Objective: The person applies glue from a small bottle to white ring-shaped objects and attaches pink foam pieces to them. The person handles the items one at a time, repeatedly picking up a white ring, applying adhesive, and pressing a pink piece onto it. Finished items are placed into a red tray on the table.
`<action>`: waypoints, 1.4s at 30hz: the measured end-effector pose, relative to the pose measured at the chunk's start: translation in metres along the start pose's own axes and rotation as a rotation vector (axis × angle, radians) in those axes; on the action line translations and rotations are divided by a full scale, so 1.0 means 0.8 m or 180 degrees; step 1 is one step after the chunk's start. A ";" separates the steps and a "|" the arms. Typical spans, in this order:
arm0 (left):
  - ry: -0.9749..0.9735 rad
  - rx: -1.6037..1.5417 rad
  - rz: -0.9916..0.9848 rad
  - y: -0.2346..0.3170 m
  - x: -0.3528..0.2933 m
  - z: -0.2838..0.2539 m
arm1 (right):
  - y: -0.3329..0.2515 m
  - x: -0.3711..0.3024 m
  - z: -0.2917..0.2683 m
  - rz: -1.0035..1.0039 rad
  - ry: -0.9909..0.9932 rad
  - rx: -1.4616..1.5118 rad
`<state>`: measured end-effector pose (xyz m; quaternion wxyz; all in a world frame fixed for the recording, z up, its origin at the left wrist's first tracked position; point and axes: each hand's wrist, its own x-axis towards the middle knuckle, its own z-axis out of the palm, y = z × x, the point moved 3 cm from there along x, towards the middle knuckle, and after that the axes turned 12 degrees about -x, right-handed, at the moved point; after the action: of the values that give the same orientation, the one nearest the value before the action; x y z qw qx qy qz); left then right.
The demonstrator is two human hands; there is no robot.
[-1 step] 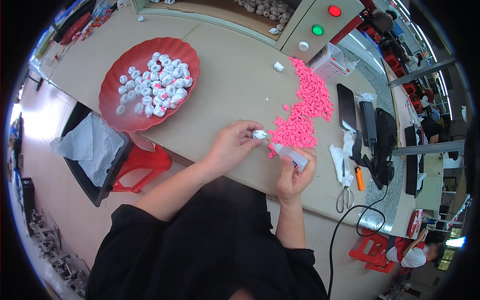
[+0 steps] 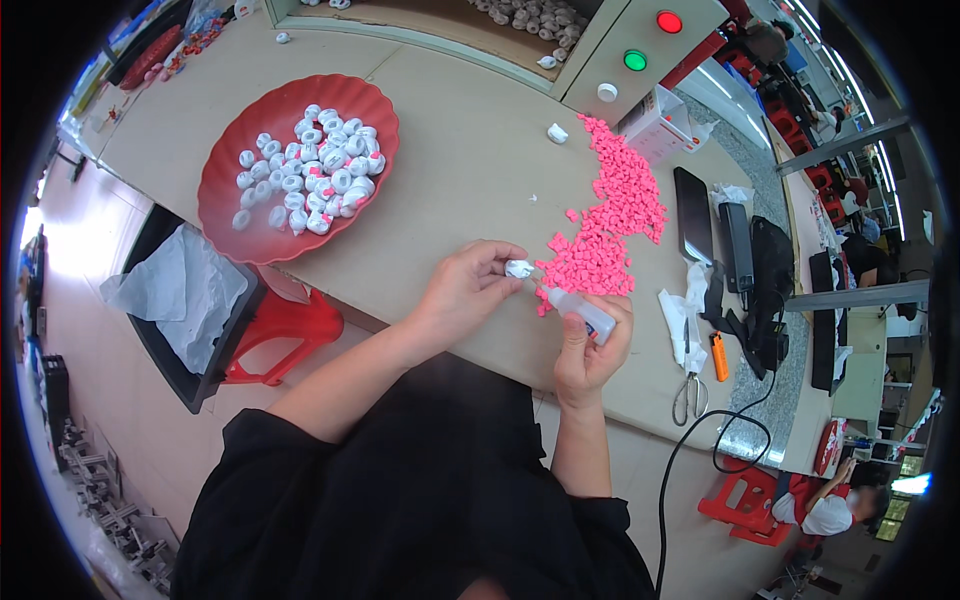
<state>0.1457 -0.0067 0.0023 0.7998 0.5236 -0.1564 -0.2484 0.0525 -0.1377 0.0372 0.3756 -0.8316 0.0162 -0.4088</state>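
Between the thumb and fingers of my left hand [image 2: 462, 292] is a small white rounded plastic-looking piece [image 2: 519, 269]. My right hand [image 2: 594, 352] grips a translucent squeeze bottle [image 2: 583, 314], its thin tip tilted toward the white piece. Whether the tip touches the piece, I cannot tell. Just beyond both hands spreads a long pile of small bright pink pieces [image 2: 625, 190]. To the left, a red scalloped bowl [image 2: 225, 190] holds several similar white pieces [image 2: 310, 165], some showing pink parts.
A black phone [image 2: 692, 215], scissors [image 2: 690, 398], an orange cutter [image 2: 719, 357] and a black cable [image 2: 668, 480] lie at the right. A box with red and green buttons [image 2: 634, 61] stands at the back. One loose white piece [image 2: 557, 133] sits near the pink pile. A red stool [image 2: 285, 335] is below the left edge.
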 end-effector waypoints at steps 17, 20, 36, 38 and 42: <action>0.0008 -0.0023 -0.0254 0.009 -0.001 0.005 | 0.006 -0.005 0.000 0.0140 0.0164 0.0251; 0.0014 0.0050 -0.0253 0.008 -0.002 0.004 | 0.005 -0.005 0.002 0.0037 0.0124 0.0157; 0.0003 -0.0009 -0.0215 0.009 -0.003 0.005 | 0.002 -0.001 0.001 -0.0012 0.0054 -0.0050; -0.0003 -0.0005 -0.0219 0.007 -0.003 0.003 | 0.007 -0.005 -0.001 0.0207 0.0130 0.0128; 0.0011 -0.0041 -0.0234 0.008 -0.001 0.003 | 0.020 0.000 -0.012 0.1385 0.0627 0.2001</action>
<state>0.1452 -0.0063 0.0091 0.7938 0.5242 -0.1341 -0.2777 0.0502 -0.1553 0.0304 0.6865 -0.6099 0.1021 -0.3825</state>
